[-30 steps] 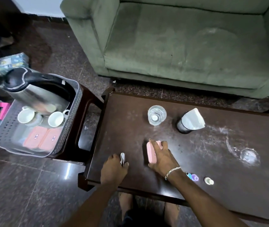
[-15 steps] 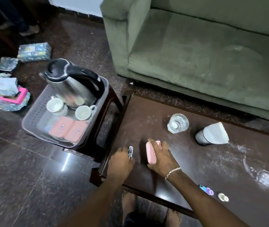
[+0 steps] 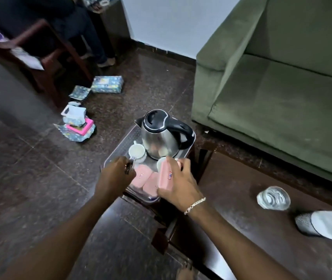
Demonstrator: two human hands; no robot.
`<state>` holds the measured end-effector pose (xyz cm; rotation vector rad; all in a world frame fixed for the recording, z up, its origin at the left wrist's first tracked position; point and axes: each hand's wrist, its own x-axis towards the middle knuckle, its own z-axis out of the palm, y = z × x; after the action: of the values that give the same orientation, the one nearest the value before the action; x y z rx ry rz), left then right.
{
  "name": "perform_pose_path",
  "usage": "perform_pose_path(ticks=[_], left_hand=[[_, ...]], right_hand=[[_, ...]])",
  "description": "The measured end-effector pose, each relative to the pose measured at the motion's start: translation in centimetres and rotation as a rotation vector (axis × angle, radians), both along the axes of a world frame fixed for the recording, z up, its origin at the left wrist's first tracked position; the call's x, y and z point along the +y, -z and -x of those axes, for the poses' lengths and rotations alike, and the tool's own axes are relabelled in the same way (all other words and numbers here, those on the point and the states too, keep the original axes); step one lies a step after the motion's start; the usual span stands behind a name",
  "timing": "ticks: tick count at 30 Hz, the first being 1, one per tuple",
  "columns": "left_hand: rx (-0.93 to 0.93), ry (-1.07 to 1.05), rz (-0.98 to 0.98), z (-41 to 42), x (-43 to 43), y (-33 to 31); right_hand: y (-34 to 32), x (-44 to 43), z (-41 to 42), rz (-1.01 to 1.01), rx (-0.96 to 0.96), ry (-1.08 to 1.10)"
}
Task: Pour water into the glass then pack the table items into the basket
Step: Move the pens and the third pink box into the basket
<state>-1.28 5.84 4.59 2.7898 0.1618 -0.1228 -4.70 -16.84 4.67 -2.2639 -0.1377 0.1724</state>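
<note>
The grey basket (image 3: 120,144) stands on a low stool left of the dark table (image 3: 241,199). Inside it are a steel kettle (image 3: 161,138), two white cups (image 3: 136,151) and two pink boxes (image 3: 141,176). My right hand (image 3: 178,182) hovers over the basket's near right part, shut on a third pink box (image 3: 165,174). Over the near left part, my left hand (image 3: 114,176) grips a small metal item (image 3: 129,167). A glass of water (image 3: 273,198) and a tissue holder (image 3: 320,223) rest on the table at right.
A green sofa (image 3: 282,87) fills the upper right. Wrapped packets and a pink box (image 3: 80,126) lie on the floor at left. A wooden chair (image 3: 39,57) and a seated person's legs are at the upper left.
Both hands lifted off the table and moved left over the basket, carrying the pink box and the metal item. The view swung left.
</note>
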Motion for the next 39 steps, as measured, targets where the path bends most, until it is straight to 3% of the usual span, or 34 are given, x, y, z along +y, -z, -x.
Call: perform_pose_path(ticks=[8,15,19,27,39], left_hand=[[0.074,-0.075,0.018,-4.5,5.8,1.0],[-0.006,-0.104,0.048,-6.4,8.1,1.3],[-0.004,-0.013,0.025,-6.8,9.4,1.6],[0.123,0.088,-0.006,-7.7,10.2,2.2],[0.157,0.098,0.062,-7.4,9.9,2.9]], right_hand=[[3.0,10.6,-4.4,-0.001,0.213,-0.077],[6.0,16.0,-7.6,-0.182,0.385,0.031],[7.3,16.8,-8.6,-0.195,0.483,0.075],[7.5,17.9,-7.9,0.0,0.356,0.06],[8.5,18.2,-6.4,0.363,0.181,0.09]])
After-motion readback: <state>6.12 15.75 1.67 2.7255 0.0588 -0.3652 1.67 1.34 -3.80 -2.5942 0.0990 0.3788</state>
